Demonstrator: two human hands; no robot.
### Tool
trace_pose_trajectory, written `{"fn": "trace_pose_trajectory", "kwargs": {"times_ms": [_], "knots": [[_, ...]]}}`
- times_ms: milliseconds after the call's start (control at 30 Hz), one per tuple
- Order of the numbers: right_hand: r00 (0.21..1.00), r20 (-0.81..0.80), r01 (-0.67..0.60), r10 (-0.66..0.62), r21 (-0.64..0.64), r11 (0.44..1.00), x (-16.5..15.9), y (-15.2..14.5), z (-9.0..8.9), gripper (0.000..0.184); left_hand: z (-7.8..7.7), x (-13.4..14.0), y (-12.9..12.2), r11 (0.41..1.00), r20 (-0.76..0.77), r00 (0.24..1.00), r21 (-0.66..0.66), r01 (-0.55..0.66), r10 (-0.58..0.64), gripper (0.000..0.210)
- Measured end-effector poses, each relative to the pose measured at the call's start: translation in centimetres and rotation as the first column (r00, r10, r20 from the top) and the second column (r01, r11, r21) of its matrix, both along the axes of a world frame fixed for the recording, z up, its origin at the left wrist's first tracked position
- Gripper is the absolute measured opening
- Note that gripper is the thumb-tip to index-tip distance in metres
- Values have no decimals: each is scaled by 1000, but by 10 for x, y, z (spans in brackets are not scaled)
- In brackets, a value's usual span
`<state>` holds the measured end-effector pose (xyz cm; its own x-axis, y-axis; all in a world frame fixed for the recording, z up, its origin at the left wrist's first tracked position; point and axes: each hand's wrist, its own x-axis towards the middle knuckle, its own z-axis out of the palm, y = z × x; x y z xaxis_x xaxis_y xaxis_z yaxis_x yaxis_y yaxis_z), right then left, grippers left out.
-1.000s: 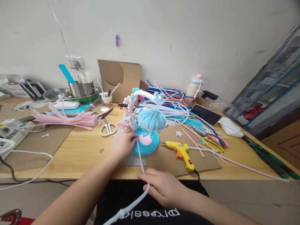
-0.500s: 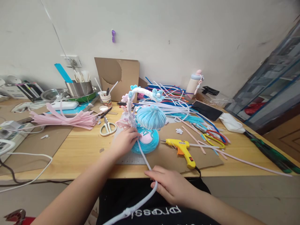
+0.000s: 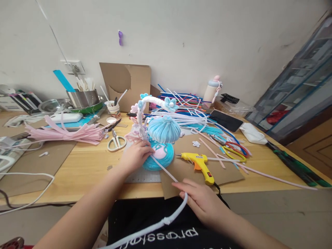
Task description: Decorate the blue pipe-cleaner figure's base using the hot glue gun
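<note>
A pipe-cleaner lamp stands before me, with a blue pleated shade [image 3: 164,129], a white curved stem [image 3: 153,99] dotted with small flowers, and a round blue base [image 3: 166,159] with a pale pink middle. At the base's left side, my left hand [image 3: 137,154] is closed, its fingertips pinching the white cord [image 3: 164,169] where it meets the base. My right hand [image 3: 198,197] is closed on the same cord nearer the table's front edge. Between both hands the cord runs straight; beyond the right one it curves down to the left, with a lump along it.
A yellow glue gun [image 3: 198,163] lies on cardboard [image 3: 176,185] right of the base. Scissors [image 3: 116,142] and a pink pipe-cleaner bundle [image 3: 66,131] are at left. Several loose pipe cleaners [image 3: 181,119] pile up behind. A black phone [image 3: 226,120] lies at back right.
My right hand has moved to the right along with the cord, which now slants more. My left hand stays at the base. The whole view has shifted slightly.
</note>
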<state>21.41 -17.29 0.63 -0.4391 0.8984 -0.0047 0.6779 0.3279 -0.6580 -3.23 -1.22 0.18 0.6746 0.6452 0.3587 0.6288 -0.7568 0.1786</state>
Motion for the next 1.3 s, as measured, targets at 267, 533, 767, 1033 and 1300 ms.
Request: {"fn": "trace_pose_trajectory", "kwargs": {"times_ms": [267,533,767,1033,1300], "knots": [[997,-17,73,-74,-26,997,6,0,-3,42,4,-2,2,999,-29,999,22,25,-24,22],[998,2,65,-65,-50,997,4,0,-1,43,9,4,2,999,-85,996,50,7,-3,19],[998,1,64,-64,-58,996,3,-1,-3,43,13,5,-1,999,-121,993,40,0,5,18],[998,4,68,-68,-57,996,5,0,-6,43,4,4,-7,996,-10,997,39,-76,77,19],[998,3,69,-69,-62,996,4,0,-4,42,-15,-2,-24,978,165,970,75,-195,181,25]]}}
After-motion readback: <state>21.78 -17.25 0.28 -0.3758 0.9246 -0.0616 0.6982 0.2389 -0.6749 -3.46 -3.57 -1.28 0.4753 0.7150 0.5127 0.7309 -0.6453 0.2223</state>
